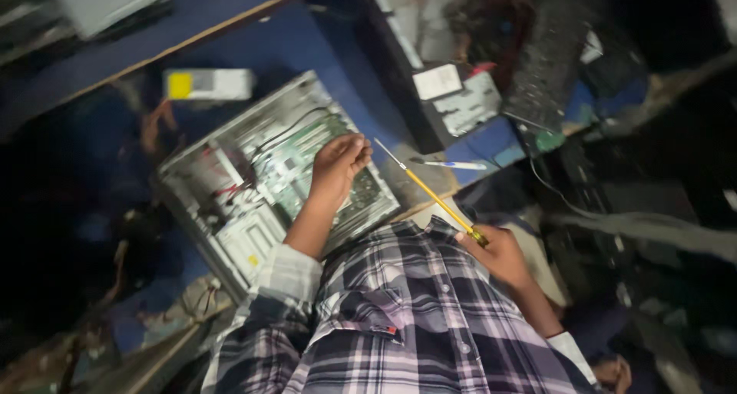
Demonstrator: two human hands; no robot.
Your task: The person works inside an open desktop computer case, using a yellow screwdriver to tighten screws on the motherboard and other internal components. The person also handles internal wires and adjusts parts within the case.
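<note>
Over open computer case [269, 187], head view: left hand [338, 164] with fingers bunched narrow, tips touching green board [307, 164] inside; held item, if any, cannot be told. Right hand [503, 252] wrapped around handle of yellow screwdriver [430, 194], tip up, clear of case, near pen [453, 164] on blue desk [299, 49]. Risk: dim light, blur; fingers may snag red wires [226, 191]; screwdriver tip may slip, scratch board.

You hold a long screwdriver [434, 197] with a yellow shaft and thin metal tip, slanting up and left from near centre. To its left lies an opened computer case [270, 181], side panel off, showing a green motherboard and bundled red and black wires.
</note>
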